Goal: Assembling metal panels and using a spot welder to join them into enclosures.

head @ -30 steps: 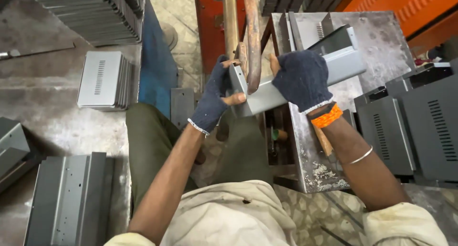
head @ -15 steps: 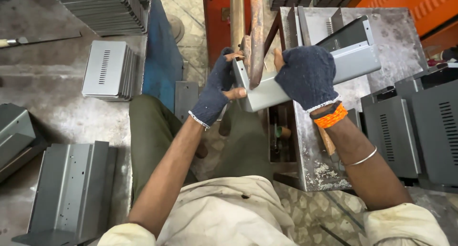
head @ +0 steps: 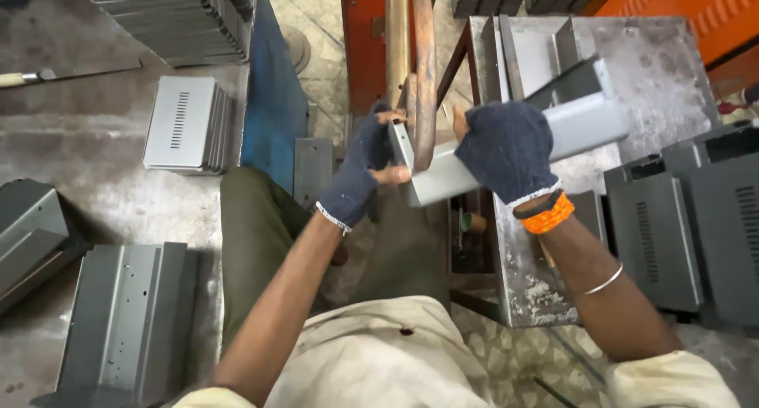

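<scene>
Both hands (head: pixel 506 151) on unmoved gray bracket (head: pixel 514 151)

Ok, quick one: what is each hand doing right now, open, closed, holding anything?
Left hand: closed on the near end of the grey bent sheet-metal piece.
Right hand: closed over the top of the same piece, gripping it.

Worn metal table (head: pixel 672 84): upright grey panels (head: pixel 506 48). Concrete floor (head: pixel 95 139): vented grey covers (head: pixel 186 123), bent panels (head: pixel 126 321).
</scene>
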